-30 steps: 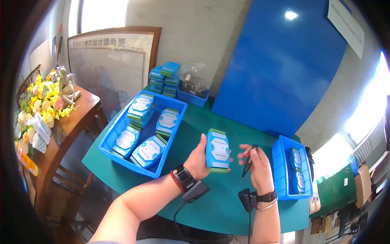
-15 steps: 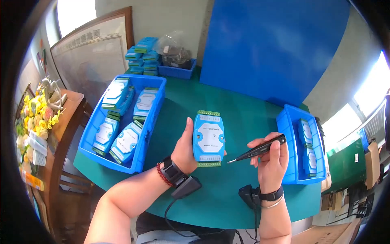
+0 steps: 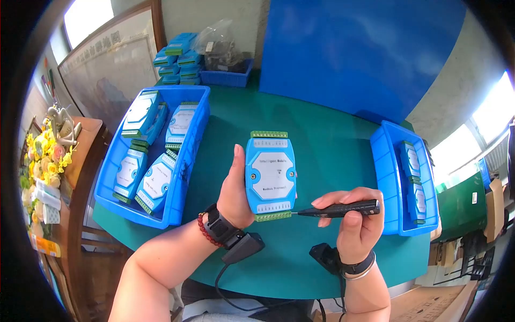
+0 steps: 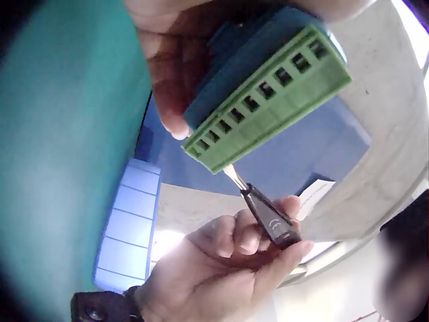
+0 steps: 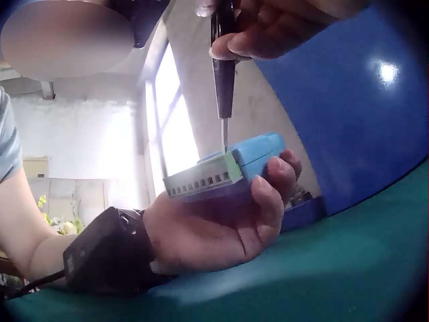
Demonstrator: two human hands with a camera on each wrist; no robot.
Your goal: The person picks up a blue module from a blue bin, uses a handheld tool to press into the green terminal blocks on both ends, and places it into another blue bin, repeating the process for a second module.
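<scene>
My left hand (image 3: 234,196) holds a blue module (image 3: 271,174) with a white label, face up above the table. In the right wrist view its fingers (image 5: 268,194) curl round the casing from below. Green terminal strips run along both ends of the module; the near strip (image 4: 268,100) shows a row of square openings in the left wrist view. My right hand (image 3: 357,228) grips a black screwdriver (image 3: 340,210) by its handle. Its metal tip (image 5: 224,134) meets the top of the near strip, at the right end in the head view.
At left on the green table (image 3: 322,145) stands a blue bin (image 3: 189,177) with several similar modules. A second blue bin (image 3: 387,188) at right holds more. Behind are stacked modules (image 3: 179,56), a small blue tray (image 3: 228,79) with a plastic bag, and a large blue panel (image 3: 359,53).
The screwdriver has swung from pointing down to nearly level, and its tip has come to the module's near terminal strip. The module stays in the left hand; the head view has shifted.
</scene>
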